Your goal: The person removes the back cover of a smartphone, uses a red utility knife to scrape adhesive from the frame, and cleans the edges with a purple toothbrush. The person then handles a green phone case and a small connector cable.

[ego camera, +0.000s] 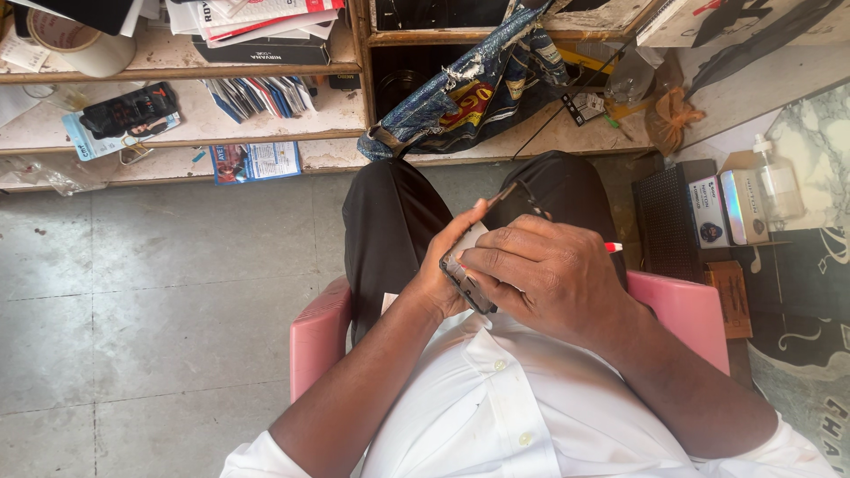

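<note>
Floor: grey stone tiles (pixel 177 292) under our pink plastic chair (pixel 319 341), with cluttered wooden shelves (pixel 204 133) ahead of our knees.
Left hand: our left hand (pixel 447 265) is curled around the dark flat phone-like device (pixel 465 283), gripping its near edge from beneath.
Right hand: our right hand (pixel 549 279) lies closed over the device's top, hiding most of it.
Device: above our lap, pinched between both hands.
Tool: a thin red-tipped tool (pixel 613 247) shows just beyond our right hand.
</note>
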The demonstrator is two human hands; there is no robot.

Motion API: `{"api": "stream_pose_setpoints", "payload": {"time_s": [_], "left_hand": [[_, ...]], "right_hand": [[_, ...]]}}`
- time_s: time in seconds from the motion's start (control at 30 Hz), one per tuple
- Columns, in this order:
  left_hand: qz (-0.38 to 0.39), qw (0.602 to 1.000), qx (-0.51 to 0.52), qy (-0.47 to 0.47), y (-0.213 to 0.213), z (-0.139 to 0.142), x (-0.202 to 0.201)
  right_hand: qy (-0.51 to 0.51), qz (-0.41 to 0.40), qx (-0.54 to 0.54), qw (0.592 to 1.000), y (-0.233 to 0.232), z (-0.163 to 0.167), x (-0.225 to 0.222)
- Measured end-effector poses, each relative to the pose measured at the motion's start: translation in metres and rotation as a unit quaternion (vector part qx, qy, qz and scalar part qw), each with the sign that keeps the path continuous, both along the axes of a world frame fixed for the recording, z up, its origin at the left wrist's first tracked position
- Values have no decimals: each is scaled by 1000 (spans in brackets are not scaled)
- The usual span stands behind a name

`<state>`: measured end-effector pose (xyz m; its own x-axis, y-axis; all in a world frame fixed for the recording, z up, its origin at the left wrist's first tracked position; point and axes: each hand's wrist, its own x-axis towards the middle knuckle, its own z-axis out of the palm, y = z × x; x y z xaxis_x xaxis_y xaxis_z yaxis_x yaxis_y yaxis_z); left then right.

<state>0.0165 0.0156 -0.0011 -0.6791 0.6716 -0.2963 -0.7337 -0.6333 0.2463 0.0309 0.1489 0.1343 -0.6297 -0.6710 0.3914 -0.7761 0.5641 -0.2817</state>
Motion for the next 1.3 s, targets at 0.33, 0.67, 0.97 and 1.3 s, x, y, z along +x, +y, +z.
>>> {"api": "stream_pose_setpoints", "payload": {"time_s": [0.33, 0.67, 0.97, 1.3], "left_hand": [[-40, 995, -87, 18, -2, 11, 1], [-8, 997, -75, -26, 5, -3, 3], [-29, 996, -75, -24, 14, -8, 15], [59, 996, 5, -64, 4, -2, 7]], "right_hand": [[-5, -20, -21, 1000, 0, -5, -4], [-31, -70, -47, 996, -6, -11, -2], [-36, -114, -70, 990, -3, -11, -3], [-145, -65, -81, 984, -1, 5, 2]]}}
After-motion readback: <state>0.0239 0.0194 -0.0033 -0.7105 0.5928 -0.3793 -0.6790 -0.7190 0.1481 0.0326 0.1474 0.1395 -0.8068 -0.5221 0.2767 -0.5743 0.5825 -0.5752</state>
